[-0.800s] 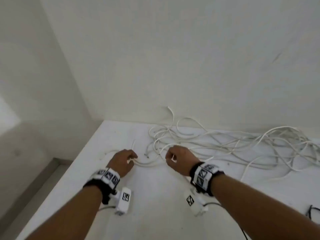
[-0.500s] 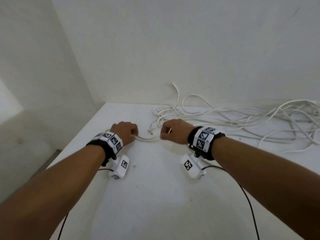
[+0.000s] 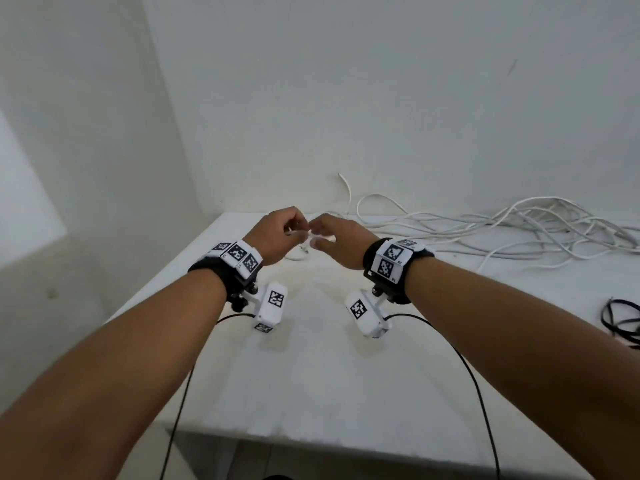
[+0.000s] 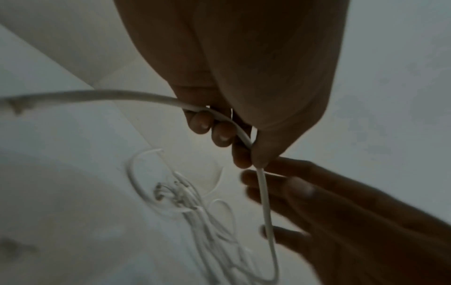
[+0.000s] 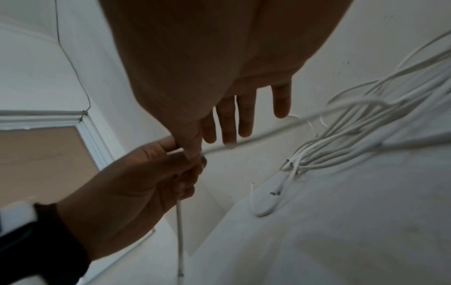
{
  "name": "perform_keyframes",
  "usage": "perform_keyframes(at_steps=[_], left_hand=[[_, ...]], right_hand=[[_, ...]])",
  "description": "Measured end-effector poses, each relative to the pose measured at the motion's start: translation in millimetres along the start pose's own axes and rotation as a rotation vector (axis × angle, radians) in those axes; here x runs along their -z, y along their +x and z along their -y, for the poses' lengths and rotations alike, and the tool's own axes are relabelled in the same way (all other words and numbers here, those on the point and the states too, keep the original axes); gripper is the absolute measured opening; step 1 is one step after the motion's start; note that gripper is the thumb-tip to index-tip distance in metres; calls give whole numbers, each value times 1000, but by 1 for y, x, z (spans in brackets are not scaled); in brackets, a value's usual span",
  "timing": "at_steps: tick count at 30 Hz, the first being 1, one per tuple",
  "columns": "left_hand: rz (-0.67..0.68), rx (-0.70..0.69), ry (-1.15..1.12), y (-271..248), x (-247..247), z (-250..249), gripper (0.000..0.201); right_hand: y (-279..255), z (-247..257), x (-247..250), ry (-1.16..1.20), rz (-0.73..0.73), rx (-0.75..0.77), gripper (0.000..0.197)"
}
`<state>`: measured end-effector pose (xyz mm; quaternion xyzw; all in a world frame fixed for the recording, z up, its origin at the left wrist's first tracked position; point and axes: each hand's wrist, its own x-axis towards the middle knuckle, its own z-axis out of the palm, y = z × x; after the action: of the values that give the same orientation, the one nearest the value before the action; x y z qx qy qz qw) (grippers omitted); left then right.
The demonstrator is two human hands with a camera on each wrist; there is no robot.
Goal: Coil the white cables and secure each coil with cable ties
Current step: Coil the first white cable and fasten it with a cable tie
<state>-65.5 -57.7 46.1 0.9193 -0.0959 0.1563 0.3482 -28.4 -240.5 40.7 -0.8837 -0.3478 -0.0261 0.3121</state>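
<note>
A tangle of white cables [image 3: 485, 226] lies along the back of the white table [image 3: 311, 375], against the wall. My left hand [image 3: 277, 233] is raised above the table and grips one white cable [image 4: 264, 202] in its curled fingers. One short end sticks out to the side and the rest hangs down toward the tangle [image 4: 195, 202]. My right hand [image 3: 332, 237] is right beside the left, fingers straight and spread, thumb tip touching the left hand's fingers near the cable. In the right wrist view the held cable [image 5: 180, 231] hangs straight down from the left hand.
Walls close off the table at the back and left, meeting in a corner. A thin black cable [image 3: 620, 320] lies at the table's right edge. The table's front edge [image 3: 311, 438] runs below my forearms.
Both hands have lifted off the table and come together. The left keeps its grip on the cable. The right hand's fist has loosened to straight fingers.
</note>
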Motion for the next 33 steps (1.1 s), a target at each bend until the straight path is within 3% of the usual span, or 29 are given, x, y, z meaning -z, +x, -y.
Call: perform_keyframes(at_steps=[4, 9, 15, 22, 27, 30, 33], left_hand=[[-83, 38, -165, -12, -1, -25, 3], [-65, 158, -515, -31, -13, -38, 21], [101, 249, -1032, -53, -27, -67, 28], [212, 236, -1275, -74, -27, -97, 30], [169, 100, -1365, -81, -28, -111, 26], [27, -5, -1297, -66, -25, -113, 22], [-144, -39, -1099, -44, -24, -99, 15]], right_hand=[[-10, 16, 12, 187, -120, -8, 15], [-25, 12, 44, 203, -276, -18, 10], [-41, 1, 77, 236, -404, -20, 15], [-37, -20, 94, 361, -583, -61, 13], [-43, -20, 76, 276, -438, -96, 14], [-51, -15, 48, 145, -221, -86, 31], [-61, -13, 28, 65, -48, -66, 23]])
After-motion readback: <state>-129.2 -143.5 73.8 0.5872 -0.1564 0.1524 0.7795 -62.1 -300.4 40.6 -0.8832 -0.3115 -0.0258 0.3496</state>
